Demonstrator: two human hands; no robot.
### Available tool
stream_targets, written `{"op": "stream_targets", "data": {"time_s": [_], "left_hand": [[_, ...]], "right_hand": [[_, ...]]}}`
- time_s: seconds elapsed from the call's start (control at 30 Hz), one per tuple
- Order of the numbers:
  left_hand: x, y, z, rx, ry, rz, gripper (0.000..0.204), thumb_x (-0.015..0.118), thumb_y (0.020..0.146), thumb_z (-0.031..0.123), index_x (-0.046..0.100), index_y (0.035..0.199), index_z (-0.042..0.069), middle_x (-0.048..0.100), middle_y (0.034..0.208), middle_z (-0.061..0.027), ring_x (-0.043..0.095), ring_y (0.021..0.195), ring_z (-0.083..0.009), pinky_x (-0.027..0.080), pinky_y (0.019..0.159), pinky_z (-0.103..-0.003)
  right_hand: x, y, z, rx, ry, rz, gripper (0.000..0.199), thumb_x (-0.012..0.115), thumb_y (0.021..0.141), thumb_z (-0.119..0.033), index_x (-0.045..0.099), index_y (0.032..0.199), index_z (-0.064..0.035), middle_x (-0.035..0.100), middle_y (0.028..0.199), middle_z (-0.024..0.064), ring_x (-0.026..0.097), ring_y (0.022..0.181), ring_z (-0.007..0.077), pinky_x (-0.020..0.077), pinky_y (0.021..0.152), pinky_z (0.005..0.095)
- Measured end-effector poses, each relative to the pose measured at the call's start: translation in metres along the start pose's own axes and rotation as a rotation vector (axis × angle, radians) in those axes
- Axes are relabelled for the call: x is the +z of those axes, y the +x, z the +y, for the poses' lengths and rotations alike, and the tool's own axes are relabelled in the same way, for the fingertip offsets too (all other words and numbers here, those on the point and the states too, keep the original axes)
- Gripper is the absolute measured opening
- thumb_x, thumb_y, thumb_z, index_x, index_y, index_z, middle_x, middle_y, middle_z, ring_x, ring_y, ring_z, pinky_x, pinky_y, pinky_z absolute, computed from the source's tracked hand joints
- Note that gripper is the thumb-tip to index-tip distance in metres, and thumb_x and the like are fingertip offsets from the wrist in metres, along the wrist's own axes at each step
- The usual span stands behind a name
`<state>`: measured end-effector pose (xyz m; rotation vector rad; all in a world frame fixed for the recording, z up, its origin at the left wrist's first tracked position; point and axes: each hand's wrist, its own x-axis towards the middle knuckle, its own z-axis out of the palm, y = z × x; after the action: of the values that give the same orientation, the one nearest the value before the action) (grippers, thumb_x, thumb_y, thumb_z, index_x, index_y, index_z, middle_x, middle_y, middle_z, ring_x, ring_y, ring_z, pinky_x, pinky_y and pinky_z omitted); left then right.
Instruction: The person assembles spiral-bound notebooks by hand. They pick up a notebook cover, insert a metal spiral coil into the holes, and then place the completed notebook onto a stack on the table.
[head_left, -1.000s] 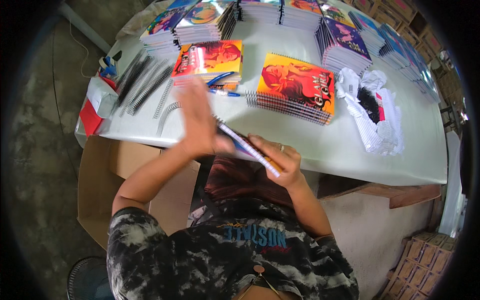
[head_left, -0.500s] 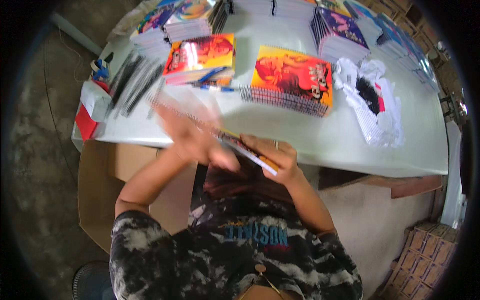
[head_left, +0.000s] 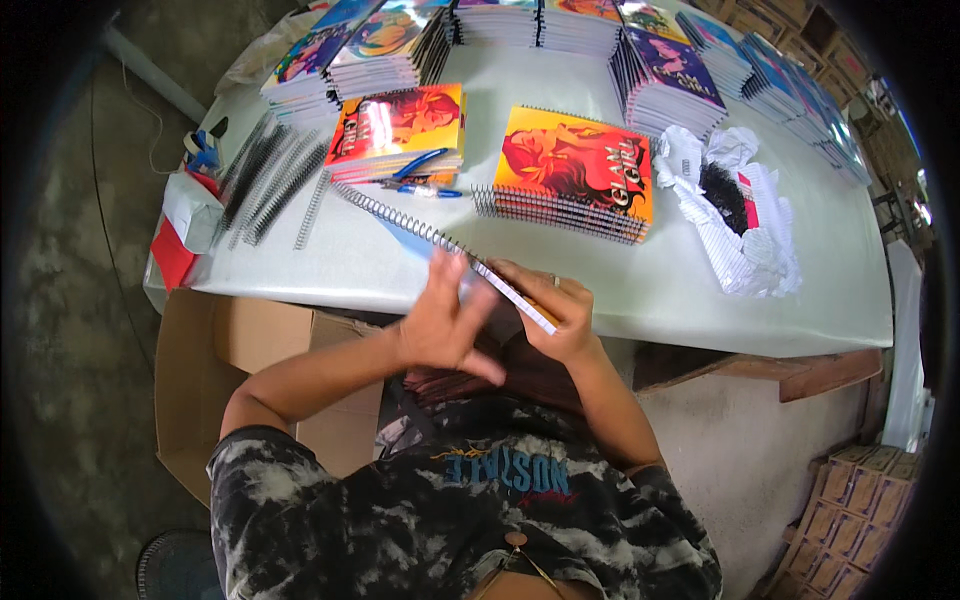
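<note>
My right hand (head_left: 557,312) grips a notebook (head_left: 522,299) at its near end, holding it on edge with the white page edges showing. A dark spiral coil (head_left: 395,219) runs along its spine and sticks out well past the far end, toward the upper left. Beside the spine, my left hand (head_left: 452,318) has its fingers spread and slightly blurred, with nothing held in it. Blue-handled pliers (head_left: 425,160) rest on a stack of orange-covered notebooks (head_left: 392,122) beyond. To its right stands a stack of coil-bound orange notebooks (head_left: 575,165).
Loose spiral coils (head_left: 275,185) lie on the white table (head_left: 335,270) at left. Crumpled white paper (head_left: 735,255) cradles dark bits at right. More notebook stacks (head_left: 665,80) line the far edge. An open cardboard box (head_left: 190,390) stands below the table, left.
My left hand has moved right and nearer me, away from the coil's far end. The right hand still grips the notebook.
</note>
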<state>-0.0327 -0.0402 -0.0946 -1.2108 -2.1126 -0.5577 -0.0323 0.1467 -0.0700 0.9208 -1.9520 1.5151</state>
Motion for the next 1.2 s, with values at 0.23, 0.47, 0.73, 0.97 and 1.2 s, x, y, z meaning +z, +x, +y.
{"op": "stream_targets", "data": {"time_s": [0.23,0.47,0.73,0.97,1.2], "left_hand": [[-0.045,0.062,-0.036,-0.223,0.058,-0.222,0.045,0.056,0.077,0.055,0.059,0.081,0.010,0.052,0.097,-0.0143,0.049,0.091,-0.0263,0.037,0.079,-0.037],[-0.033,0.098,-0.049,-0.049,0.177,0.545,0.086,0.050,0.068,0.072,0.049,0.111,-0.002,0.043,0.119,-0.0245,0.038,0.114,-0.0379,0.027,0.094,-0.050],[-0.016,0.031,-0.037,0.239,0.265,0.151,0.098,0.038,0.073,0.075,0.031,0.129,-0.006,0.028,0.132,-0.0297,0.018,0.125,-0.0522,0.013,0.100,-0.060],[-0.022,0.048,-0.008,0.292,0.213,0.178,0.116,0.028,0.065,0.085,0.026,0.130,-0.012,0.012,0.135,-0.0375,0.017,0.125,-0.0516,0.010,0.103,-0.056],[0.023,-0.009,0.014,0.049,-0.115,0.029,0.108,0.036,0.067,0.081,0.021,0.137,0.000,0.016,0.138,-0.0330,0.006,0.127,-0.0565,0.009,0.099,-0.064]], "right_hand": [[0.008,0.012,-0.019,0.387,0.484,0.107,0.029,0.060,0.080,0.000,0.060,0.108,-0.0012,0.065,0.098,0.0072,0.058,0.088,0.0106,0.0469,0.078,0.0272],[0.007,0.010,-0.013,0.164,0.083,-0.091,0.040,0.057,0.076,0.005,0.055,0.115,-0.0023,0.060,0.110,0.0160,0.062,0.096,0.0270,0.0485,0.080,0.0326],[0.010,0.012,-0.015,0.123,0.071,-0.138,0.047,0.058,0.070,0.004,0.054,0.116,-0.0031,0.060,0.107,0.0159,0.060,0.094,0.0308,0.0490,0.078,0.0344],[0.009,0.015,-0.005,0.113,0.027,-0.055,0.047,0.057,0.070,0.003,0.052,0.117,-0.0037,0.062,0.100,0.0167,0.061,0.087,0.0336,0.0491,0.074,0.0376],[0.015,0.009,-0.008,0.154,0.119,-0.041,0.050,0.060,0.069,-0.003,0.051,0.119,-0.0042,0.061,0.100,0.0170,0.061,0.086,0.0333,0.0492,0.073,0.0374]]}}
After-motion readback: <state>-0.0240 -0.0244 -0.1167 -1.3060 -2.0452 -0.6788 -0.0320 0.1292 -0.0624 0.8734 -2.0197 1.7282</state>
